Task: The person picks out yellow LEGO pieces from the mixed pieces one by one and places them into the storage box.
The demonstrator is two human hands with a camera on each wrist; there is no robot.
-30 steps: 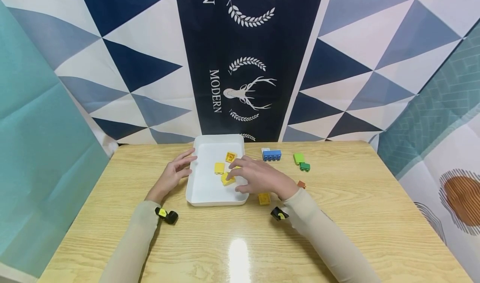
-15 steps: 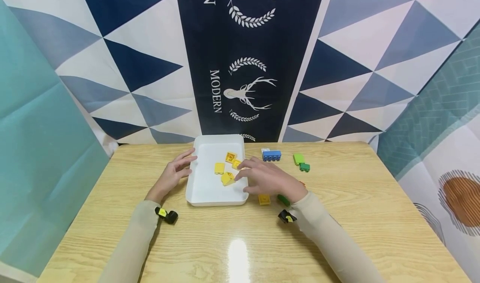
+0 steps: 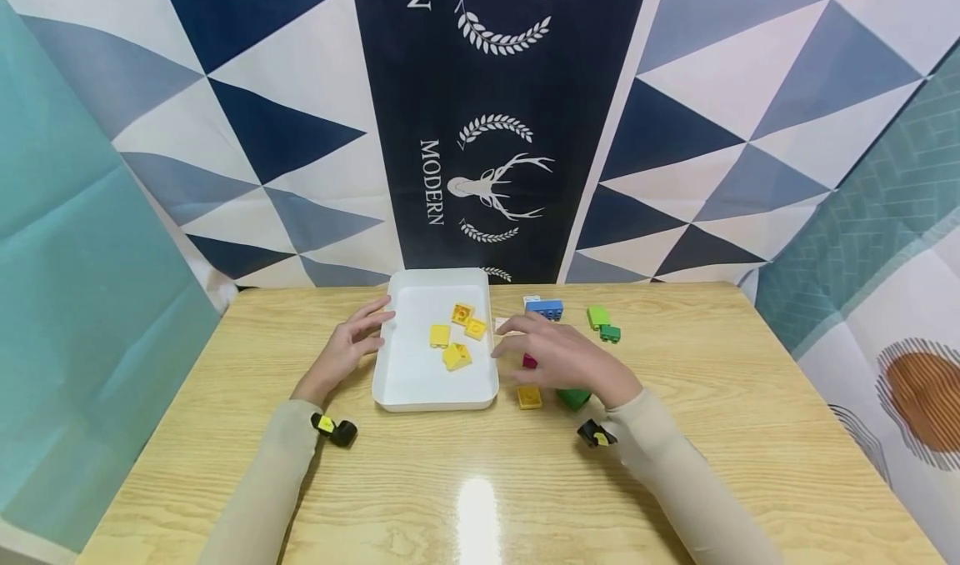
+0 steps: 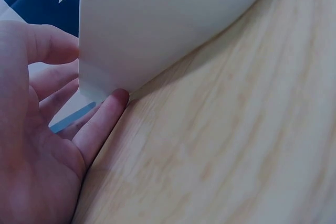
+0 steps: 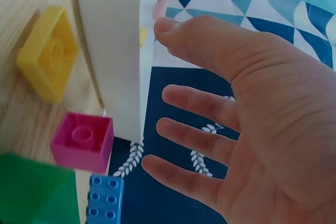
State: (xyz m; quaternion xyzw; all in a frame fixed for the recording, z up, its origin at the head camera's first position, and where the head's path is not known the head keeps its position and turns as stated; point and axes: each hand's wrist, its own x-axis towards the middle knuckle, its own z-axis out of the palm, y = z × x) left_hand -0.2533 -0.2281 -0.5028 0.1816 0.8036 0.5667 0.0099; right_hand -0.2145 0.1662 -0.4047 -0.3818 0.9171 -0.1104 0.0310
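Note:
My left hand (image 3: 347,351) touches the left side of the white tray (image 3: 401,382). In the left wrist view its fingertips rest on the tray's wall (image 4: 152,24), fingers spread. Inside the tray lie several yellow toy bricks (image 3: 439,337). My right hand (image 3: 558,353) hovers just right of the tray, holding nothing; the right wrist view has its fingers apart. Near or beneath it are a magenta brick (image 5: 84,142), a yellow brick (image 5: 50,56) and a green brick (image 5: 37,192). In the head view my hand partly covers the magenta brick.
A blue brick (image 3: 545,308) and a white brick (image 3: 531,300) lie behind my right hand. Further right are a lime brick (image 3: 598,317) and a dark green brick (image 3: 610,333). The wooden table (image 3: 390,482) ends at a patterned backdrop.
My right hand has drawn back to the right, from above the yellow bricks to outside the tray. Those bricks remain inside, and the magenta brick has come into view. My left hand has stayed put.

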